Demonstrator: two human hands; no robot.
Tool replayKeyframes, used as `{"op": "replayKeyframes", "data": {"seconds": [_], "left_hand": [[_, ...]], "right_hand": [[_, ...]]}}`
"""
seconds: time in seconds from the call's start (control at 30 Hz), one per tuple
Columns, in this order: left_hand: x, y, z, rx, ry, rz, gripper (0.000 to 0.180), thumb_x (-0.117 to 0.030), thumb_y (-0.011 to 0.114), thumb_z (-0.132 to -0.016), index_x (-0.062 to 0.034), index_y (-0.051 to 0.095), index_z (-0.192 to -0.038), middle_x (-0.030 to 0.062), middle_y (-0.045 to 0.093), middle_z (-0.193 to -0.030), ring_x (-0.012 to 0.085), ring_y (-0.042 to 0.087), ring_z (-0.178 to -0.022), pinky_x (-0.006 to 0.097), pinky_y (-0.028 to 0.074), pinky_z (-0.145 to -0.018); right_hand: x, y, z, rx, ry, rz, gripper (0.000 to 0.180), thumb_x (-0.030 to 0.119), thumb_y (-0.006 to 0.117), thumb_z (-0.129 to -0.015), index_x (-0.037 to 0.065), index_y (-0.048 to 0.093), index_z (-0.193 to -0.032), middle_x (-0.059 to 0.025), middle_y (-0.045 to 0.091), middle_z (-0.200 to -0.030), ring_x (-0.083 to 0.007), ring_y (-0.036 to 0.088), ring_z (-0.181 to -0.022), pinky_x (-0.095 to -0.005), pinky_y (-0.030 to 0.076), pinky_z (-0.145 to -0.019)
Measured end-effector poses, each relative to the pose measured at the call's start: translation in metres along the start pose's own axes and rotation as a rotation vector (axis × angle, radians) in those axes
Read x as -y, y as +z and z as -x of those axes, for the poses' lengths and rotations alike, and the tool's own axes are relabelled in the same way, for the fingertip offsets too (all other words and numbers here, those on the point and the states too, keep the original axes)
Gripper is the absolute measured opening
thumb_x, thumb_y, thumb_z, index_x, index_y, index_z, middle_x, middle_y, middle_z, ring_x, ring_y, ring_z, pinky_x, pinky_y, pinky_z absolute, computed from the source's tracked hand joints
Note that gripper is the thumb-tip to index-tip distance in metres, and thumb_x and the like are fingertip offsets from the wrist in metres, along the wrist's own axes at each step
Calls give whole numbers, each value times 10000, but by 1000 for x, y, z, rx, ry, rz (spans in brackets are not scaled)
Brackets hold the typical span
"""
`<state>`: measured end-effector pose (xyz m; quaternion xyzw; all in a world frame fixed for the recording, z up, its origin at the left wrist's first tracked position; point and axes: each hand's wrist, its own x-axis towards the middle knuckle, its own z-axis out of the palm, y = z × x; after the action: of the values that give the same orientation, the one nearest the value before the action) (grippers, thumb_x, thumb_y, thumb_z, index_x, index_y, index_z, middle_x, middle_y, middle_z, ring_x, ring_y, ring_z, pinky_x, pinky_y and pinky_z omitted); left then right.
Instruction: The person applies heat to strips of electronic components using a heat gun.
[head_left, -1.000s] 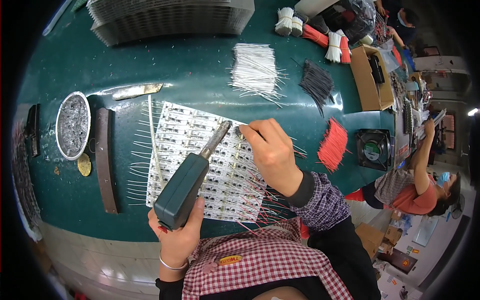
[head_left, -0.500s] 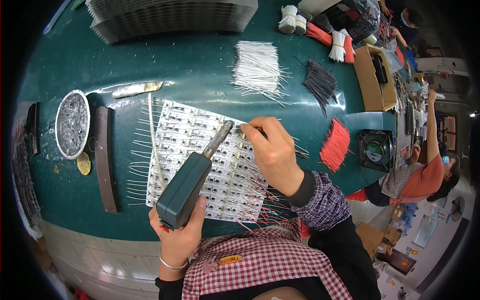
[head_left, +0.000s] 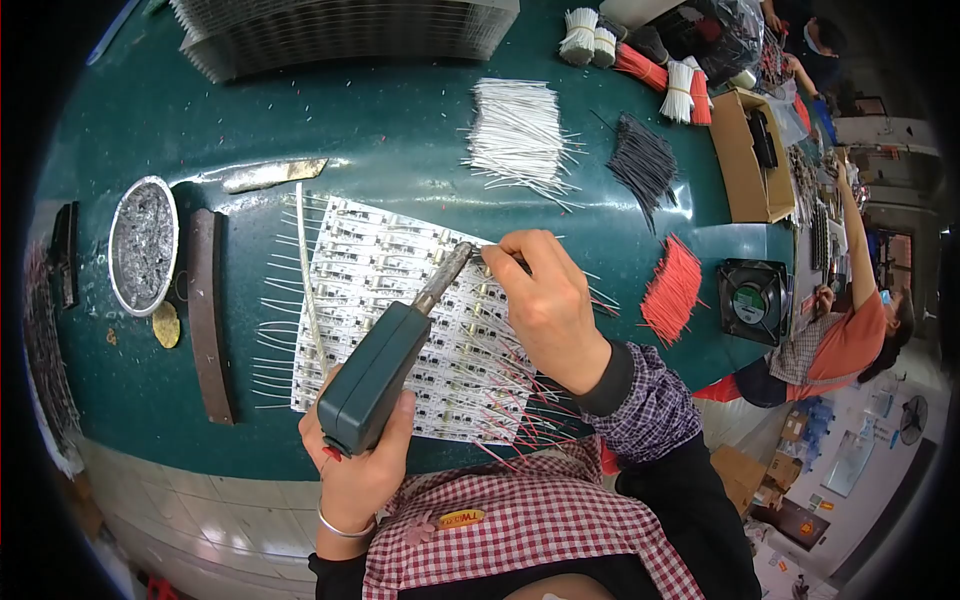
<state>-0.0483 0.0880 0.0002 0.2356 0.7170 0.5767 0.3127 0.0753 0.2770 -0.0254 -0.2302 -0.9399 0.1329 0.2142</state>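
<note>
We hold the green soldering iron (head_left: 375, 375) in our left hand (head_left: 355, 470), grip wrapped tight round its body, tip at the circuit board panel (head_left: 400, 300) mid-table. Right hand (head_left: 545, 305) pinches a thin wire (head_left: 490, 258) w/ narrow grip right at the tip. Red wire leads stick out near panel's lower right edge. Round solder dross tin (head_left: 143, 243) sits left; white wire pile (head_left: 518, 135), black wire pile (head_left: 645, 165) & red wire pile (head_left: 672, 290) lie beyond on green table (head_left: 400, 150).

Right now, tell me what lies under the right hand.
Under the right hand lies the white panel of circuit boards, with red and white wire leads sticking out past its edge. The tip of the soldering iron meets the fingers there. The boards directly beneath the palm are covered.
</note>
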Motion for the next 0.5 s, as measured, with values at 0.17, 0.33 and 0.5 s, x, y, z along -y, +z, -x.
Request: {"op": "replayKeyframes", "data": {"seconds": [0.17,0.33,0.5], "left_hand": [[-2,0,-2,-4,49,-47,161,-9,761,-786,46,677,-912,84,687,-856,108,630,-708,252,502,-642],[-2,0,-1,0,23,-28,171,-24,774,-779,28,686,-916,77,676,-850,128,617,-682,270,492,-640],[3,-4,6,-44,61,-146,187,-58,796,-775,-7,703,-928,68,673,-863,149,611,-697,284,473,-661]], "right_hand": [[3,-1,-2,3,33,3,343,-113,610,-648,-40,658,-980,-129,574,-914,-283,607,-813,-363,521,-678],[0,-1,-1,24,-24,24,286,-49,611,-694,-77,633,-977,-134,521,-924,-267,560,-833,-341,497,-671],[3,-3,-2,21,15,17,306,-81,612,-673,-60,645,-976,-134,545,-916,-277,582,-819,-353,508,-672]]}}
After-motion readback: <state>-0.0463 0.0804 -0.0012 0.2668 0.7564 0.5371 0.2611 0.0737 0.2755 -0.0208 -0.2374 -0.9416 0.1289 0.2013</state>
